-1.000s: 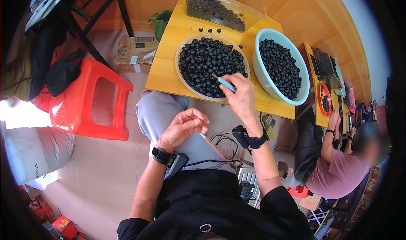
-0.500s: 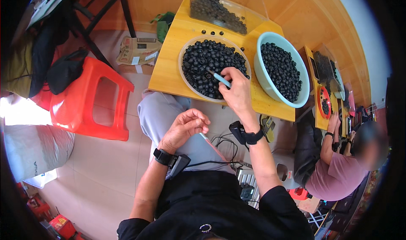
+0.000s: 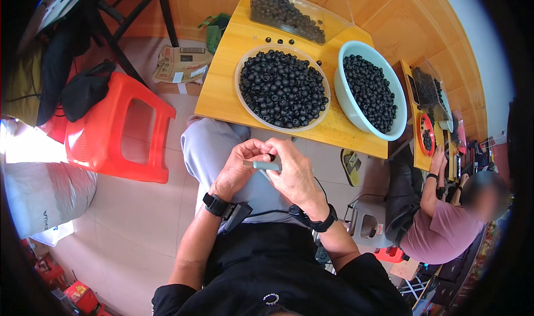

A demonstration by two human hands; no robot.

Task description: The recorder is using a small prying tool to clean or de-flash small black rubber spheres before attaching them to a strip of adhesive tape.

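Observation:
Over my lap both hands meet at the fingertips. My right hand (image 3: 297, 174) is closed around a slim tool with a light blue handle (image 3: 267, 165); its narrow end points toward my left palm. Between the fingertips sits a small black bead (image 3: 271, 157), partly covered. My left hand (image 3: 240, 166) is closed, thumb and forefinger pinched at the bead; a pale thin piece just below the handle is too hidden to name. Beyond my hands, a shallow round tray (image 3: 239, 96) full of black beads rests on the yellow table (image 3: 222, 102).
Right of the tray stands a light blue basin (image 3: 340, 102) of black beads. Behind it is a clear box (image 3: 339, 24) with more. A red stool (image 3: 114, 132) stands left. At right, a seated person (image 3: 445, 227) works at another table. A slipper (image 3: 350, 167) lies below.
My right hand has drawn back from the bead tray to my lap, bringing the tool. It now meets my left hand, which stayed near its place and has closed at a bead.

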